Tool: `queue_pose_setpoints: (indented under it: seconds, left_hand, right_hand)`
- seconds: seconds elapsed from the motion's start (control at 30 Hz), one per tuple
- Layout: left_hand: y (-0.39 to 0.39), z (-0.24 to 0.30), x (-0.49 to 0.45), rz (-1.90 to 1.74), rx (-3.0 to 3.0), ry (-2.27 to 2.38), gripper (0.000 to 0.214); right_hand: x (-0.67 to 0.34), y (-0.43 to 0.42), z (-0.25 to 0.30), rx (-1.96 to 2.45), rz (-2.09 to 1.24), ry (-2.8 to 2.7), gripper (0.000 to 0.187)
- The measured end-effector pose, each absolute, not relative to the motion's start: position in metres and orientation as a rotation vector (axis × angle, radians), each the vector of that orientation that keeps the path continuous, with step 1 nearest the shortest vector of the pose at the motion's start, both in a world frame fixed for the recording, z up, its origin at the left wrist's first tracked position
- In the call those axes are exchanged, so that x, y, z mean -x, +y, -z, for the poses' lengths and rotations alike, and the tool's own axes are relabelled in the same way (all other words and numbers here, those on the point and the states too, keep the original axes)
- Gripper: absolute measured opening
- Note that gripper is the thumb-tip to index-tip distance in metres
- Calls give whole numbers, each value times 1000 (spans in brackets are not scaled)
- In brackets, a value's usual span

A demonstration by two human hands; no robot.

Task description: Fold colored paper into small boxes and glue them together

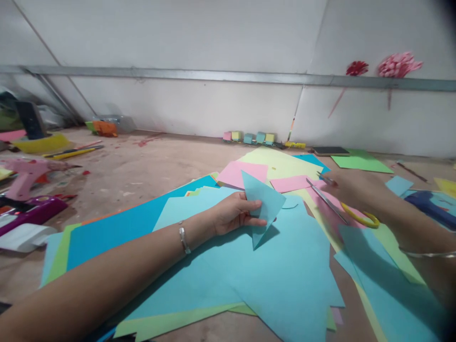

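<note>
L hand [235, 213] is gripping a lt blue folded paper [261, 194], thumb one side, fingers other; it's standing roughly upright over the blue sheets [285, 270], mid-view, can't tell if bottom tip is touching. R hand [344, 187] is curling next to the scissors [327, 202], w/ a small dark metal bit at fingertips; can't tell if it's gripping or just hovering. Step, imo: paper is being held up for handling, cutting tool is being kept close; no blade is touching the folded paper rn. Next move, if it's a cut, is calling for a firm R grip on the handles and L fingers staying off the blade line. Edges: pink strip [290, 184] is lying between the folded paper and scissors, loose sheets are overlapping underneath, so a low sweep is risking snags. Room: airspace btwn hands is looking open; bare tabletop [142, 161] is showing far L, glue gun [30, 175] is sitting well apart on L side, wall [160, 104] is closing off the back.
</note>
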State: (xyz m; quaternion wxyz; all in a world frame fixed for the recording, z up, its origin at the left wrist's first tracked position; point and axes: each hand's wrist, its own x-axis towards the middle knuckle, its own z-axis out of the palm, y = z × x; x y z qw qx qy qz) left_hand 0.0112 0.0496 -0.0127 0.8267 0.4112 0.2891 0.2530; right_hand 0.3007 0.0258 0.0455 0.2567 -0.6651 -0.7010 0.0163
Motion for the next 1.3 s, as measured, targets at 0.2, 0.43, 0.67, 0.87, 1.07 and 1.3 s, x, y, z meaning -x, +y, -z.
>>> queue_pose_setpoints:
  seconds: [0.2,0.43,0.67,0.87,1.07,1.3]
  left_hand:
    - [45,12,-13,-470,-917,605,19]
    - [45,10,-14,-486,-905,661,19]
    - [46,11,-12,-454,-936,668,22]
    - [39,6,-14,-355,-1044,736,26]
    - [36,6,-15,-368,-1037,744,27]
    - [39,2,-10,-419,-855,646,90]
  right_hand:
    - [-219,1,-32,1532,-532,-2105,27]
    - [-231,5,-28,1486,-954,-1868,22]
    - [-223,3,-15,1378,-1127,-1702,29]
    - [-230,8,-19,1346,-1050,-1409,26]
    - [-243,21,-7,1389,-1146,-1294,17]
    - [-253,24,-11,1097,-1045,-1575,42]
